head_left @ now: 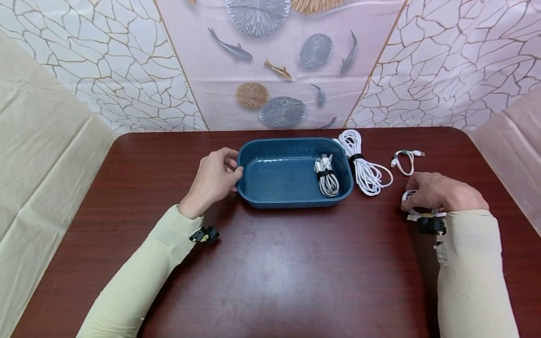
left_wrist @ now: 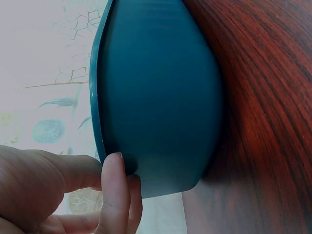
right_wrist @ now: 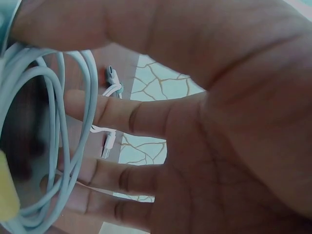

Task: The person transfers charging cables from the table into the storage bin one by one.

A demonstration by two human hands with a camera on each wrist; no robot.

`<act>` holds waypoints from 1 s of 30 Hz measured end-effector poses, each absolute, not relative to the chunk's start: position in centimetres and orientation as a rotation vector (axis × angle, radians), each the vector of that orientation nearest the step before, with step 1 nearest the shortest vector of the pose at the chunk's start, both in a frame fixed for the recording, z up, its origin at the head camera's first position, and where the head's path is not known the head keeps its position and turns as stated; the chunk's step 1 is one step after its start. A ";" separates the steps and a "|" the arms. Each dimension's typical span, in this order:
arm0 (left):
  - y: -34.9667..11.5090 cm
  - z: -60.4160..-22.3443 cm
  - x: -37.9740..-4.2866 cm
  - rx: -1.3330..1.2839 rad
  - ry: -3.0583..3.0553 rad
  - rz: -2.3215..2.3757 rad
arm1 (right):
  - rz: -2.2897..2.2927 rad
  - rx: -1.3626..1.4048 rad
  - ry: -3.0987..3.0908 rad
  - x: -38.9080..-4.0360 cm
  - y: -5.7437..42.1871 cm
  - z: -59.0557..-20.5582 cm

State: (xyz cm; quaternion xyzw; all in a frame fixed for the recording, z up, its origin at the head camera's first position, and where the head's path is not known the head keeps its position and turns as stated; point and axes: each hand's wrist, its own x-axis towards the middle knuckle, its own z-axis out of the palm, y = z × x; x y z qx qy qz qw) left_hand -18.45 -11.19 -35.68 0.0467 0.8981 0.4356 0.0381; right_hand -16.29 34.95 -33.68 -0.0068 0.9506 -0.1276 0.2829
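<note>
My left hand (head_left: 214, 177) holds the left end of a blue plastic bin (head_left: 270, 205), thumb and fingers at its rim; the left wrist view shows the fingertips (left_wrist: 115, 170) against the bin's outer wall. On the right, my right hand (head_left: 448, 192) grips a coiled white cable (head_left: 409, 195) low over the table. In the right wrist view the loops of this coil (right_wrist: 87, 92) lie between thumb and fingers, with a yellow piece (right_wrist: 7, 190) on it. Inside the bin, at its right end, is a white cable bundle (head_left: 328, 182) with a black tie.
A larger white cable bundle (head_left: 367, 176) with a black strap lies against the bin's right side. Beyond my right hand lies a short white cable (head_left: 411, 162) with a green tie. The dark red wooden table (head_left: 270, 272) meets patterned cloth (head_left: 274, 112) at the back.
</note>
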 end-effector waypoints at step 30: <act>-11.2 -35.6 -18.4 0.157 2.748 1.339 | -0.349 -0.082 2.639 -16.1 34.9 -33.3</act>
